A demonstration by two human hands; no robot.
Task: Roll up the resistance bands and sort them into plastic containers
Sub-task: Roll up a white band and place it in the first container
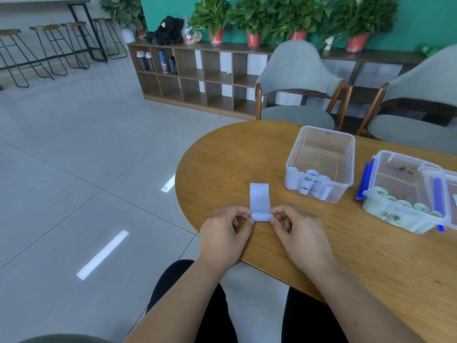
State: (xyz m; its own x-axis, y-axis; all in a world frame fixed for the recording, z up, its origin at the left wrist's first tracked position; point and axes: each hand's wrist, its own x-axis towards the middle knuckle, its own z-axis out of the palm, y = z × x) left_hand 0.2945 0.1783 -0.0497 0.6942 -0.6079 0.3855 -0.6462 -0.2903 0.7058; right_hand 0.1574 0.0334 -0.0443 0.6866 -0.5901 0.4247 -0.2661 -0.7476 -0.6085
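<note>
At centre frame a pale blue band (259, 201) lies flat on the wooden table (222, 157), its near end rolled. The left hand (226, 231) and right hand (296, 231) each pinch one end of that roll with curled fingers. To the upper right, an open bin (321, 164) holds blue rolls; at far right, a second bin (405, 194) holds green rolls.

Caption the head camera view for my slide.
Left hand and right hand pinch the rolled end of a pale blue resistance band on a wooden table near a clear plastic container.
</note>
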